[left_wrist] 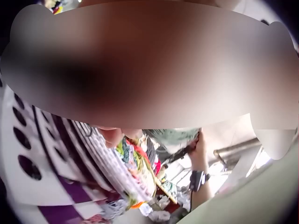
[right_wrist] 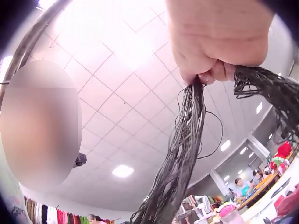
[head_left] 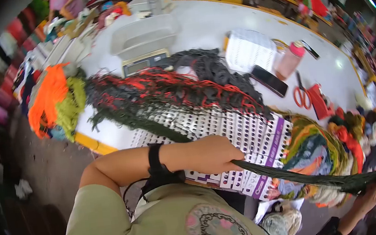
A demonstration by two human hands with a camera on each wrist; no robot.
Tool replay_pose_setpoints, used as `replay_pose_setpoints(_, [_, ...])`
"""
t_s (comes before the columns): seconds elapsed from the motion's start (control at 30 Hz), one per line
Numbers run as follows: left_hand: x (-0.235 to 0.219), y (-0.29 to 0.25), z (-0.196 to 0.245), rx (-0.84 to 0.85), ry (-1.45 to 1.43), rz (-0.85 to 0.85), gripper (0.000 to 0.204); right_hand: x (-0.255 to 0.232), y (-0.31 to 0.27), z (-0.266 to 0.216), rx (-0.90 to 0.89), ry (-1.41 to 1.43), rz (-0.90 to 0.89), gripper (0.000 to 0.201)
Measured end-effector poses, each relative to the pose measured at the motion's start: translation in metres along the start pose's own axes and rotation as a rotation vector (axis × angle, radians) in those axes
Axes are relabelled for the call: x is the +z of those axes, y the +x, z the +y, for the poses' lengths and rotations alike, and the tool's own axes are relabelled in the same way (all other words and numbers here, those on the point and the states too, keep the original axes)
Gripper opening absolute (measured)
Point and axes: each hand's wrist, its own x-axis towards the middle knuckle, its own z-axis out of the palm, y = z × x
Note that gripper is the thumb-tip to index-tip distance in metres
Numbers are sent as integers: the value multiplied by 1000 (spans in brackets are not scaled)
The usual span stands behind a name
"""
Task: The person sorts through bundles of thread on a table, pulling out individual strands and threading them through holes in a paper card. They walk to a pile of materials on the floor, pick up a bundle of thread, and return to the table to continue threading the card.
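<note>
A long hank of dark green cord [head_left: 292, 176] is stretched between both hands over the front of the table. My left hand [head_left: 219, 153] grips it near the middle of a white card with rows of dark holes [head_left: 193, 124], and more of the hank trails off beyond that fist to the upper left. At the far right, my right hand [head_left: 373, 193] holds the other end. In the right wrist view the fingers [right_wrist: 217, 71] curl round the dark strands [right_wrist: 175, 149], which hang down on both sides. A blurred patch covers most of the left wrist view.
Red and black yarn [head_left: 161, 85] lies across the card's far side. Orange yarn [head_left: 51, 98] hangs at the left table edge. A scale [head_left: 144, 63], phone [head_left: 269, 80], pink-capped bottle [head_left: 290, 60] and red-handled scissors [head_left: 302, 97] lie behind. Multicoloured yarn [head_left: 314, 142] sits right of the card.
</note>
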Motion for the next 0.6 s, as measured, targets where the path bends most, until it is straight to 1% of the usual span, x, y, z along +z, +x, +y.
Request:
replay_pose_setpoints(0.03, [-13,-10,4,-34,4,17,30,30,-4,-30,277,270,49,35])
replay_pose_setpoints(0.1, [-52,-42,7,-186,-415,-99,31,59,-6,-22,237,343,-95,32])
replay_pose_setpoints(0.13, [-74,-60,11,-311,-461,-146,32,80,-10,-27,226,351,-115,28])
replay_pose_setpoints(0.17, [-95,-81,14,-435,-510,-192,34,95,-6,-13,291,440,-209,25])
replay_pose_setpoints(0.2, [-108,-106,13,-470,-561,-63,32,116,-9,-18,205,418,-326,23])
replay_pose_setpoints(0.23, [-124,-131,25,-580,-559,167,29,139,-14,-33,116,396,-441,22])
replay_pose_setpoints(0.27, [-136,-157,30,-583,-624,420,25,157,-19,-54,180,422,-569,20])
replay_pose_setpoints(0.3, [-145,-178,28,-414,-616,740,22,174,-26,-77,240,443,-698,17])
replay_pose_setpoints(0.33, [-162,-204,26,-209,-247,877,21,191,-35,-91,138,445,-839,15])
replay_pose_setpoints(0.37, [-188,-227,45,-341,-779,929,25,206,-45,-106,32,445,-977,13])
replay_pose_setpoints(0.4, [-206,-247,54,-355,-714,1233,28,216,-58,-129,15,487,-1065,14])
replay_pose_setpoints(0.43, [-228,-286,58,-358,-553,1309,25,223,-71,-148,-1,527,-1155,17])
replay_pose_setpoints(0.47, [-244,-325,65,-289,-577,1416,22,231,-81,-157,-194,515,-1196,21])
replay_pose_setpoints(0.5, [-247,-346,79,-236,-579,1639,19,238,-90,-162,-384,499,-1229,25])
replay_pose_setpoints(0.53, [-262,-406,77,-177,-646,1645,17,242,-97,-165,-460,496,-1306,30])
replay_pose_setpoints(0.57, [-257,-427,85,-123,-637,1784,16,244,-109,-168,-507,519,-1317,33])
replay_pose_setpoints(0.6, [-247,-431,92,-157,-557,1913,16,248,-118,-169,-539,491,-1397,33])
